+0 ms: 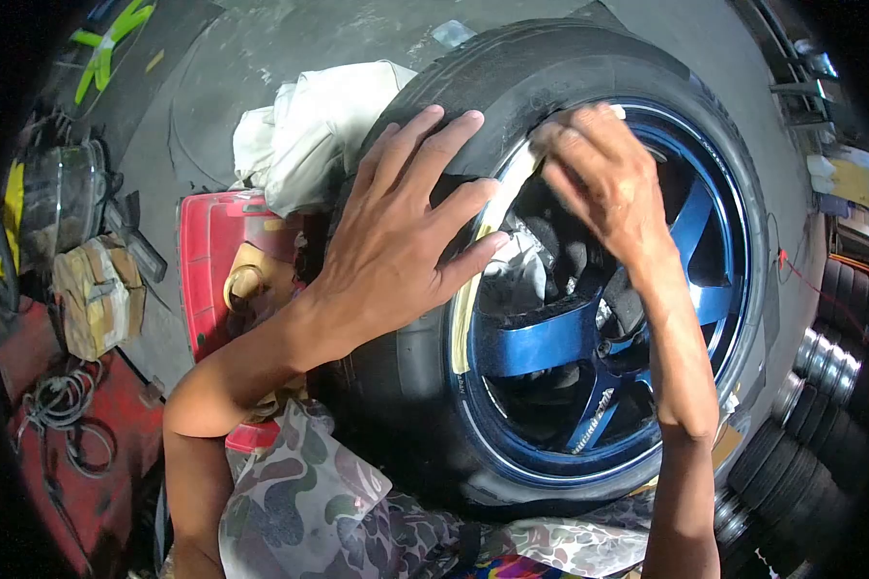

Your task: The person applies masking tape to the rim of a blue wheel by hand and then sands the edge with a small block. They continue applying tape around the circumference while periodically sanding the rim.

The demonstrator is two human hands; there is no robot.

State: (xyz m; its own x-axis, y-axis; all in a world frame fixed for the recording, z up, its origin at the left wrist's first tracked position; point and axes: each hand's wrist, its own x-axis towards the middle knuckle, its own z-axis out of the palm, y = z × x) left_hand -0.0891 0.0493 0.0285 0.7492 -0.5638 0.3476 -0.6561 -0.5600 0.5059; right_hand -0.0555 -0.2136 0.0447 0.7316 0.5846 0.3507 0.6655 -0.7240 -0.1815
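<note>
A blue spoked wheel rim sits inside a black tire in front of me. A pale yellow strip of masking tape follows the rim's left edge up to my right hand. My left hand is open, fingers spread, over the tire's sidewall, its thumb and index fingertip at the tape. At the top of the rim my right hand is closed, its slightly blurred fingers bunched on the tape's upper part. A small pale end shows just beyond its knuckles. Crumpled whitish material shows behind the spokes.
Left of the tire stands a red bin with a tape roll in it. White cloth lies behind it. A taped cardboard box and coiled cable are farther left. Stacked tires stand at right.
</note>
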